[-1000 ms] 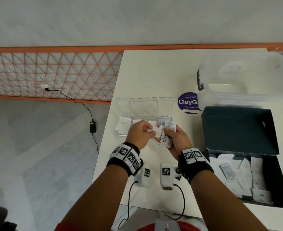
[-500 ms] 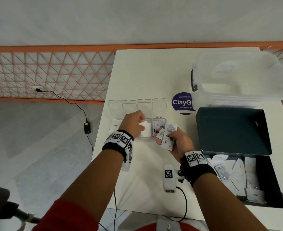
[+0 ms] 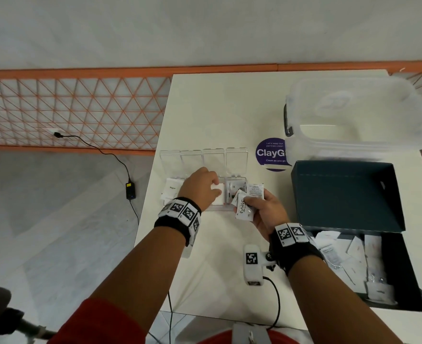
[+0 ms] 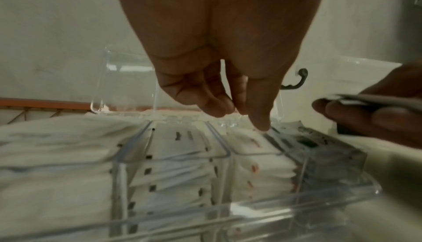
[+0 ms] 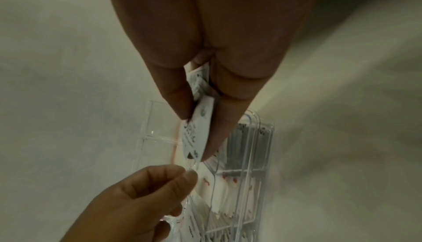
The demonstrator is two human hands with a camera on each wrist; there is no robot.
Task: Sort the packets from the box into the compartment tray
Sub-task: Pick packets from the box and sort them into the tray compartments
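The clear compartment tray (image 3: pixel 229 207) lies on the white table with its lid flaps (image 3: pixel 212 157) open; stacked white packets fill its compartments (image 4: pixel 182 166). My left hand (image 3: pixel 214 187) hovers just over the third compartment, fingers (image 4: pixel 214 108) loosely curled with nothing between them; a white packet (image 3: pixel 218 198) lies right under it. My right hand (image 3: pixel 248 202) pinches a small bundle of packets, a Stevia packet (image 3: pixel 242 210) in front, beside the tray's right end (image 5: pixel 198 130). The dark open box (image 3: pixel 349 194) at the right holds several loose packets (image 3: pixel 354 254).
A large clear plastic tub (image 3: pixel 354 115) stands at the back right, behind the box. A purple round sticker (image 3: pixel 270 153) sits on the table beside the tray. The table's left edge (image 3: pixel 152 184) runs close to the tray. A charger (image 3: pixel 130 192) and cable lie on the floor.
My left hand took a white packet from the right hand's bundle, carried it left to the tray and let it go in the third compartment. The right hand kept its bundle.
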